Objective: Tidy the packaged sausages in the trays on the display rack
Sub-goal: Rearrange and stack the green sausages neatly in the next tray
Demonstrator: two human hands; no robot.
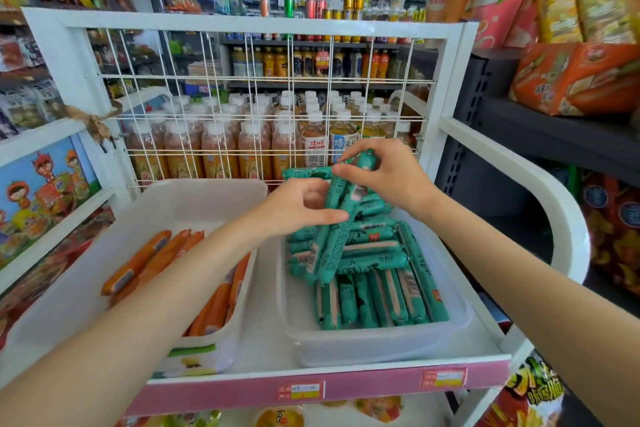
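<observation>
Shop aisle, white wire-backed display rack (pixel 446 87), bottled drinks behind. Right hand (pixel 388 177) fingers curl round the top of a bunch of long teal-wrapped sausages (pixel 337 215); left hand (pixel 301 206) pinches the bunch mid-length, thumb under. Bunch held steep, long axis running from far-right down to near-left, lower ends touching the jumbled pile in the clear plastic right tray (pixel 381 340). Front row there lies near-to-far. Orange-wrapped sausages (pixel 145 260) sit loose in the white left tray (pixel 86 288). Left hand nearer those.

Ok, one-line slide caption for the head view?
Both hands, left hand and right hand, lift green-wrapped sausages above the right tray; orange sausages alongside.
</observation>
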